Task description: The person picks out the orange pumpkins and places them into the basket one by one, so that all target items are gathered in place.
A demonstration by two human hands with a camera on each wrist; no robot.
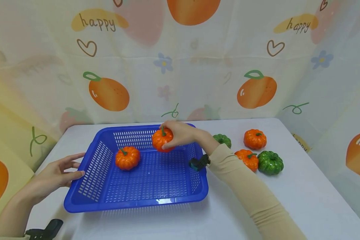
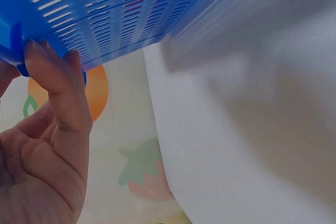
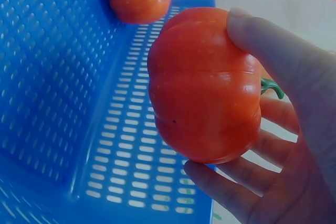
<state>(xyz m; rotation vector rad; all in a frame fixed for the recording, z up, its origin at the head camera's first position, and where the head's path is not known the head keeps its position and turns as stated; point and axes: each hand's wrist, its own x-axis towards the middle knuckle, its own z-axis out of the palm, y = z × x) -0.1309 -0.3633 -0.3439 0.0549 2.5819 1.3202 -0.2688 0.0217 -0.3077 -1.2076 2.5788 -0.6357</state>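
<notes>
Over the back part of a blue plastic basket (image 1: pixel 147 204), my right hand (image 1: pixel 181 133) grips an orange pumpkin (image 1: pixel 159 141) with a green stem. The right wrist view shows thumb and fingers around this pumpkin (image 3: pixel 205 87), with the basket's slotted wall behind it. A second orange pumpkin (image 1: pixel 127 158) sits inside the basket, toward the left. At the basket's left rim, my left hand (image 1: pixel 55 173) holds the edge, thumb on top and fingers on the outer side. In the left wrist view the left hand's fingers (image 2: pixel 65 87) curl at the rim.
Right of the basket on the white table (image 1: pixel 306 200) lie an orange pumpkin (image 1: pixel 255 139), another orange pumpkin (image 1: pixel 247 160), a green pumpkin (image 1: pixel 270 163) and a second green one (image 1: pixel 222 140), partly hidden by the right arm. A printed curtain (image 1: pixel 198 83) hangs behind the table.
</notes>
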